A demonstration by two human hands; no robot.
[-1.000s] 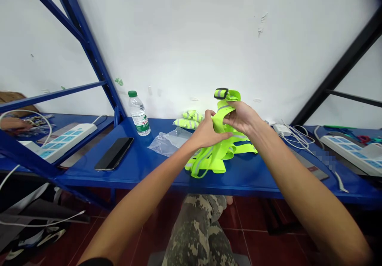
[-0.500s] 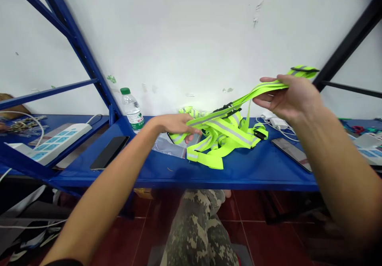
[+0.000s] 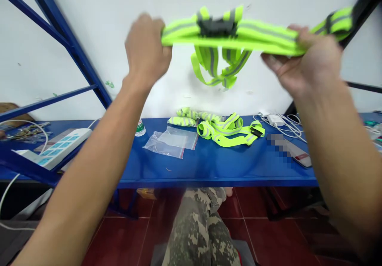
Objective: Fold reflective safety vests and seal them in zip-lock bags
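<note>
I hold a neon-yellow reflective strap vest [image 3: 235, 33] stretched level in the air in front of the white wall. My left hand [image 3: 147, 53] is closed in a fist on its left end. My right hand [image 3: 304, 63] grips the band near its right end, and a short piece with a black slider sticks out past it. A dark buckle sits at the band's middle, and shoulder loops hang below it. Another reflective strap vest [image 3: 229, 130] lies bunched on the blue shelf [image 3: 209, 166] below.
On the shelf lie folded vests [image 3: 186, 117] by the wall, a clear zip bag [image 3: 173, 140], a water bottle [image 3: 139, 127] partly behind my left arm, a white power strip [image 3: 59, 146], a charger with cables [image 3: 277, 121] and a flat device [image 3: 294, 152]. Blue frame bars rise at left.
Both hands have risen from shelf height to well above it, lifting one vest clear and pulling its band taut between them. The other vest stays on the shelf.
</note>
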